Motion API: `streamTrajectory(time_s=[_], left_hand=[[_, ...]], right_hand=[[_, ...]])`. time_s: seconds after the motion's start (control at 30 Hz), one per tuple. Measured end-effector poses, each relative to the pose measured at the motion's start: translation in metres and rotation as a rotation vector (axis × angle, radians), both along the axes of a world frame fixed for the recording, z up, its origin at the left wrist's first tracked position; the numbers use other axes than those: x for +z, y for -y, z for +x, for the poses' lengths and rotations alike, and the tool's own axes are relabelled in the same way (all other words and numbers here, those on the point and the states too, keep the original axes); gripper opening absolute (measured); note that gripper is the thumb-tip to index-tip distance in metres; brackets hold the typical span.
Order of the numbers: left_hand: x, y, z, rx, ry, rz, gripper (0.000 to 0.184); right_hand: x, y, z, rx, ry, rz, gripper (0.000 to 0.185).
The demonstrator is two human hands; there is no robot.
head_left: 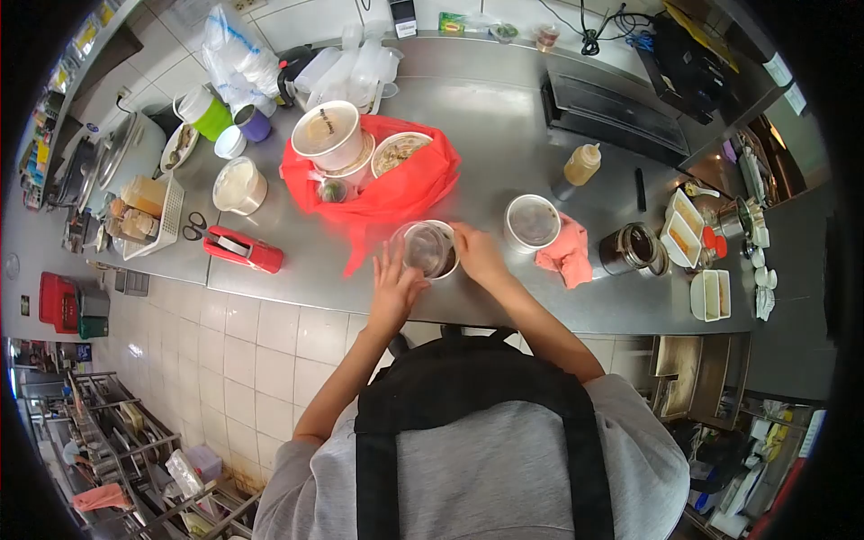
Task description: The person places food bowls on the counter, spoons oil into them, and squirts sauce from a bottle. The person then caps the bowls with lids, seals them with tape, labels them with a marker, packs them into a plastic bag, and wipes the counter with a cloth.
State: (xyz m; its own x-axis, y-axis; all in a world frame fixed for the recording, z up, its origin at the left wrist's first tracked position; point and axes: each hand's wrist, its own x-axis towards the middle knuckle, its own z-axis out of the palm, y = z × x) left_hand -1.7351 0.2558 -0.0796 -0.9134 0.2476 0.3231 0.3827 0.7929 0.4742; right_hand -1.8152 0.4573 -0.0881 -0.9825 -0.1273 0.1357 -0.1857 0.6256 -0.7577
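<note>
At the counter's front edge stands a round white tub [445,261] with a clear lid [425,246] lying partly over its top. My left hand [393,286] rests on the lid's left side with its fingers apart. On the tub's right rim is my right hand [477,252], its fingers bent around the edge. Behind them a red plastic bag [396,200] lies open around lidded tubs [327,135] and another tub [400,153]. A further white tub [532,223] with a clear top stands to the right, beside a pink cloth [567,252].
Scissors [193,226], a red dispenser [243,249] and a cream-filled tub [239,185] are on the left. Farther right stand a squeeze bottle [582,165], a dark jar [628,247] and white trays [684,229]. A black appliance [616,117] sits at the back.
</note>
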Motion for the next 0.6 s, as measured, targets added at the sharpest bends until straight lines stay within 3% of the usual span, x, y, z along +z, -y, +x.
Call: streamTrajectory(time_s=[0.17, 0.37, 0.47, 0.6], left_hand=[[0.018, -0.003, -0.011, -0.121, 0.014, -0.107, 0.026], [0.035, -0.006, -0.03, -0.079, 0.247, 0.08, 0.086], [0.021, -0.006, -0.033, -0.105, 0.271, -0.063, 0.099], [0.007, -0.007, -0.035, -0.098, 0.209, -0.103, 0.099]], right_hand=[[0.028, 0.012, 0.005, -0.039, -0.02, 0.008, 0.03], [0.007, 0.02, -0.002, -0.085, -0.137, 0.069, 0.022], [0.006, 0.024, 0.004, -0.128, -0.162, 0.122, 0.021], [0.005, 0.031, 0.009, -0.161, -0.198, 0.157, 0.022]])
